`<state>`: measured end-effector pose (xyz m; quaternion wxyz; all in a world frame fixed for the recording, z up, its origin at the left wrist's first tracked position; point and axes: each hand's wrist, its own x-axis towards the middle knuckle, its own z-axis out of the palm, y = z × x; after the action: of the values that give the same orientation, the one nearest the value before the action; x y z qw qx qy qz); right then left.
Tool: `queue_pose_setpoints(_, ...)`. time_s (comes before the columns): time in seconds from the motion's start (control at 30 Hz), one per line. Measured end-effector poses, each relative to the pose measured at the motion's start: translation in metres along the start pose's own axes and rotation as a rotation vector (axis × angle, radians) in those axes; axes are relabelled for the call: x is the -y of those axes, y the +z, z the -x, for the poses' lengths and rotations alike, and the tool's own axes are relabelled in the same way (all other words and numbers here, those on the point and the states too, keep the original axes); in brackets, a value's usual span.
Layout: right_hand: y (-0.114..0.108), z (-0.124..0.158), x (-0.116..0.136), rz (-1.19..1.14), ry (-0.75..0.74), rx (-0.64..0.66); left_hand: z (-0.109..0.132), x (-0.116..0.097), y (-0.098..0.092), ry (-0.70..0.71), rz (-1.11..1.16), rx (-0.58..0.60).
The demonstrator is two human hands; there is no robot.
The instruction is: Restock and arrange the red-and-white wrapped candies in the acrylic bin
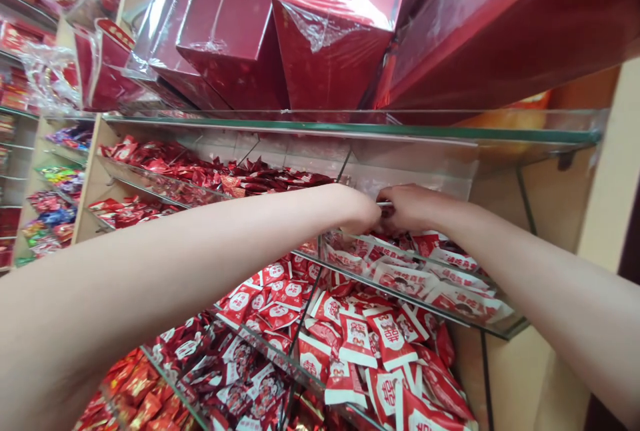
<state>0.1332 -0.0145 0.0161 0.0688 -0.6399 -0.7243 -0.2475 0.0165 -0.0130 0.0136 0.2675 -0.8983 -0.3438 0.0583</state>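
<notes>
Both my hands reach into the upper right candy compartment, close together. My left hand [361,210] bends down at the wrist, its fingers curled and mostly hidden. Beside it, my right hand [411,208] is closed, with a thin pale edge showing at its fingertips; what this belongs to is not clear. Just below them, white-and-red candy packets [407,278] stand behind the clear front of the compartment. A clear plastic panel [430,166] rises behind my hands.
Large dark-red wrapped boxes [330,51] sit on a glass shelf [300,126] right above my hands. Lower bins hold red-and-white packets [387,334] and dark-red packets [240,378]. A wooden side wall [555,218] bounds the right. More red candies [150,158] lie to the left.
</notes>
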Motion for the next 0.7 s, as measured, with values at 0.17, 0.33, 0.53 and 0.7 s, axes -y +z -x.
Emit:
queue_pose_setpoints(0.17,-0.002,0.002,-0.006,-0.030,-0.053,0.085,0.001,0.013,0.000,-0.071,0.487,0.302)
queue_pose_setpoints(0.33,-0.003,0.008,-0.008,-0.208,-0.141,-0.025,0.011,0.009,-0.005,-0.111,0.710,0.341)
queue_pose_setpoints(0.53,-0.005,0.021,-0.005,-0.374,-0.147,0.305,0.004,0.003,-0.003,-0.118,0.594,0.353)
queue_pose_setpoints(0.7,-0.005,0.032,-0.009,-0.263,-0.159,0.320,-0.005,0.005,0.007,-0.090,0.720,0.420)
